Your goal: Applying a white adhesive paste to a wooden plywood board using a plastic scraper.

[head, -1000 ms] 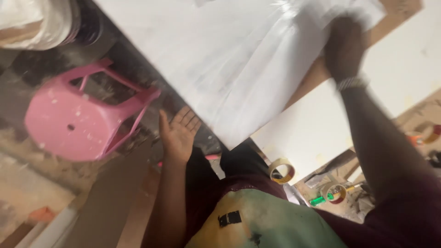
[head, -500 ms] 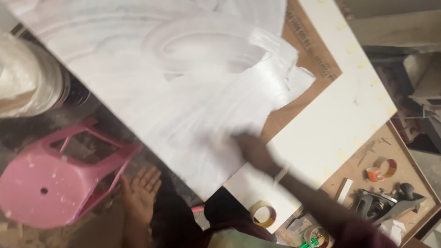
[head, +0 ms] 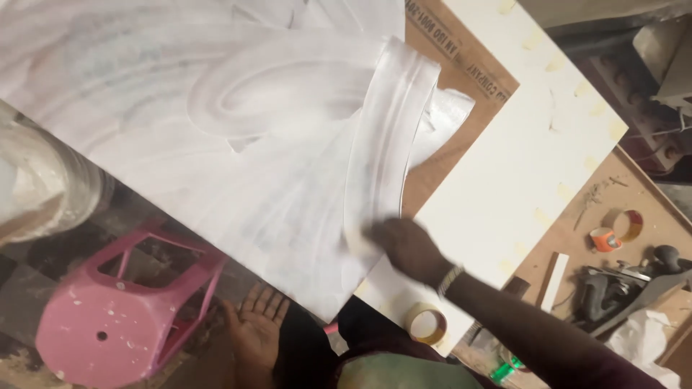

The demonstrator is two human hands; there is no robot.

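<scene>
Cluttered worktop (head: pixel 577 238): the right hand (head: pixel 404 248), fingers pressed flat, has swept down the white-smeared board (head: pixel 216 144); the left hand (head: pixel 256 324) hangs open, empty.

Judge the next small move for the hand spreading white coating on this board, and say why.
Probably sweep the right hand up and right over the board to the bare brown patch: wet white arcs cover the rest, and that patch is uncoated.
</scene>
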